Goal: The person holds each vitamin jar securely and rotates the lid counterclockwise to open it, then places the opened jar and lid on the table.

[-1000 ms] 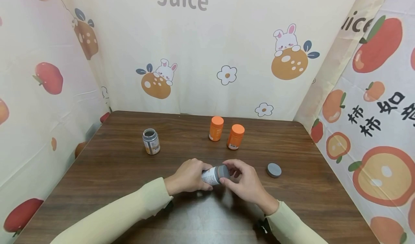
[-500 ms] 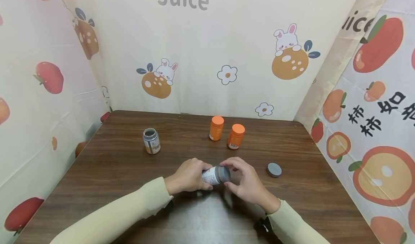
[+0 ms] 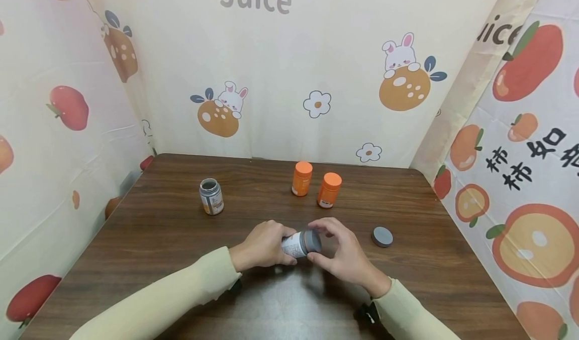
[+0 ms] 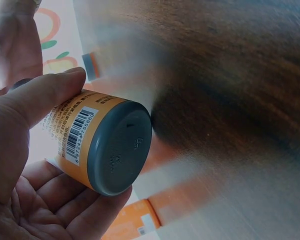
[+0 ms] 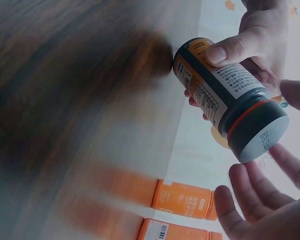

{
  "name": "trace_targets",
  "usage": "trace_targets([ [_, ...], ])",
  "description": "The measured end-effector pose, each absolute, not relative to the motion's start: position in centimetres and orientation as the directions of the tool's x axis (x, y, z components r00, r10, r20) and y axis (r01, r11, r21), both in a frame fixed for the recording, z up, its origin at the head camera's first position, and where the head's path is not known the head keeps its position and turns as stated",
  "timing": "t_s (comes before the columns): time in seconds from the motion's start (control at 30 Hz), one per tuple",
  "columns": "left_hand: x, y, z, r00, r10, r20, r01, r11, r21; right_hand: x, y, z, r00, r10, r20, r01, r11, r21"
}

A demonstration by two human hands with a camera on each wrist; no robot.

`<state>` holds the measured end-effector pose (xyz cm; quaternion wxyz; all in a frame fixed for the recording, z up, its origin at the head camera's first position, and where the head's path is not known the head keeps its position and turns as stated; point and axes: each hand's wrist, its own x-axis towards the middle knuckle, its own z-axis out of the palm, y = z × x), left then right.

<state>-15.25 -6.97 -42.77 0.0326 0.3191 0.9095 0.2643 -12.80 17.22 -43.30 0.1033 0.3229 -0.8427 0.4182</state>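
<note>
My left hand [image 3: 264,244] grips a grey and white pill bottle [image 3: 294,245], its thumb on the near side. The bottle lies tilted, base to the left, with its grey screw cap [image 3: 313,242] facing right. In the left wrist view the bottle's base [image 4: 121,149] and an orange label with a barcode show. My right hand [image 3: 341,252] is spread loosely around the cap. In the right wrist view its fingertips [image 5: 237,172] are right at the cap's lower edge, while the thumb [image 5: 296,95] stands off it.
Two orange bottles, one farther back [image 3: 301,179] and one nearer [image 3: 329,191], stand behind my hands. An uncapped grey bottle [image 3: 211,198] stands at the left of the brown table [image 3: 158,249]. A loose grey cap [image 3: 382,237] lies right of my right hand.
My right hand loosens from the cap and its thumb draws away, then comes back close to it. The left hand and the bottle stay in place.
</note>
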Motion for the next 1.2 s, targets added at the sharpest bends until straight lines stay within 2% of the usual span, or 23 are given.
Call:
trace_targets([
  [0.2,-15.3,-7.0,-42.8,-0.795,0.598,0.106,0.559,0.653,0.512,-12.6,16.9,-43.2,-0.845,-0.353,0.401,-0.532,0.483,-0.696],
  [0.47,-15.3,-7.0,-43.0,-0.789,0.603,0.117,0.571,0.651,0.501,-12.5,16.6,-43.0,-0.937,-0.228,0.265,-0.348,0.555,-0.755],
  [0.87,-15.4,-6.9,-43.0,-0.792,0.602,0.103,0.563,0.654,0.505,-12.3,16.2,-43.0,-0.965,-0.214,0.154,-0.252,0.575,-0.778],
  [1.2,-15.5,-6.9,-43.1,-0.789,0.606,0.099,0.562,0.647,0.515,-12.4,16.4,-43.1,-0.949,-0.248,0.195,-0.305,0.561,-0.769],
])
